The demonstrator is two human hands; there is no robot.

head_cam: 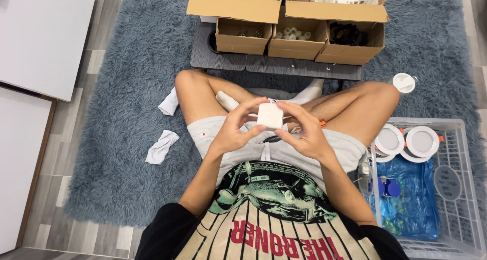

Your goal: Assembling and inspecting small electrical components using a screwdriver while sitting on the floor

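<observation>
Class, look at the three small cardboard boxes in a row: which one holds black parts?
The right-hand small box. The middle box holds white pieces; the left box looks nearly empty.

Person seated cross-legged on rug. Small box held between left hand and right hand above lap. Low board lies ahead of knees, carrying three open cartons; two larger cartons behind them. Crate at right holds round fittings. Two cloths lie left
</observation>
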